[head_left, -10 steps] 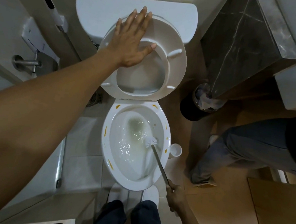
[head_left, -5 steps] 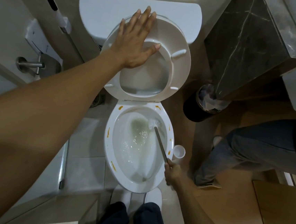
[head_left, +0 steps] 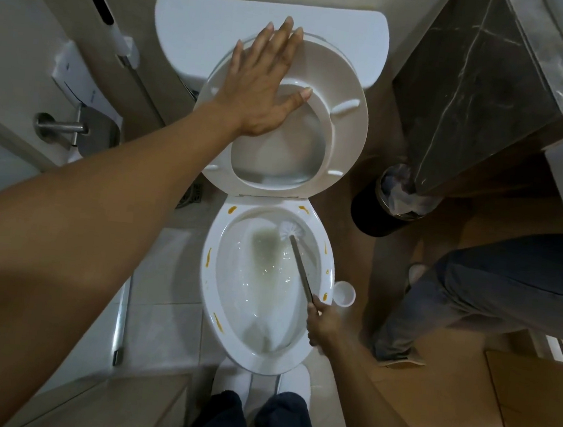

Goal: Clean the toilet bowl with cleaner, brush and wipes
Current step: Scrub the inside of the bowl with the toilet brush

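Left hand (head_left: 263, 84), fingers spread flat, is pressing the raised toilet seat (head_left: 347, 123). Right hand (head_left: 322, 324) is gripping the toilet brush (head_left: 298, 259), head at the toilet bowl (head_left: 209, 285) upper right wall. No legible writing.

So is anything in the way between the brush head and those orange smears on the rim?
Nothing visible. The seat is held up by the left hand, and the brush, gripped by the right hand, sits inside the bowl below a smear.

Head view, straight down over toilet bowl (head_left: 252, 358).
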